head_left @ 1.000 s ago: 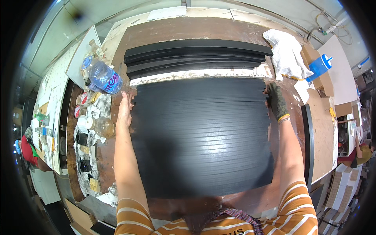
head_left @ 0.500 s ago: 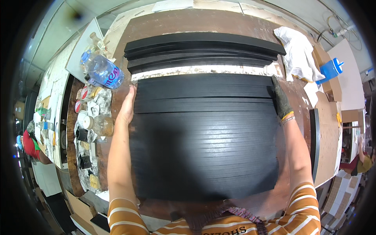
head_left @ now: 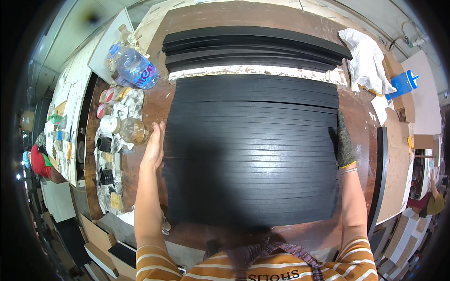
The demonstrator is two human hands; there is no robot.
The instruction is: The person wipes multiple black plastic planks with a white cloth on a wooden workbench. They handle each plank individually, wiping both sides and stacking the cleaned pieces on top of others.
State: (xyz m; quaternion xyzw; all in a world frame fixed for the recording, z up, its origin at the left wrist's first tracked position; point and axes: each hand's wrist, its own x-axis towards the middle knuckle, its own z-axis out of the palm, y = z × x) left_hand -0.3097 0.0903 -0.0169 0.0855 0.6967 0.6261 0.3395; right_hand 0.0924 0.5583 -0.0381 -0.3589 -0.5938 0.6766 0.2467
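Observation:
A wide row of black strips [head_left: 253, 136] lies side by side on the brown table in front of me. My left hand [head_left: 157, 143], bare, rests flat along the left ends of the strips, its fingers stretched forward. Against the right ends lies my right hand [head_left: 345, 143], in a dark grey knitted glove with a yellow cuff, its fingers extended too. Neither hand grips a strip. A narrow gap runs between two strips towards the far side of the row. Beyond it, a stack of longer black boards [head_left: 253, 44] lies crosswise on a pale, paint-stained board [head_left: 206, 73].
At the left stand a large clear plastic bottle [head_left: 136, 68] and a jar with a white lid [head_left: 131, 129], near stained cloths and sponges. A white cloth [head_left: 368, 61] and a blue jug [head_left: 402, 85] are at the far right. A black board [head_left: 378, 173] stands along the right edge.
Both hands have slid nearer to me along the ends of the strips. Gaps among the far strips have narrowed, and the ends sit more evenly. The view has shifted slightly.

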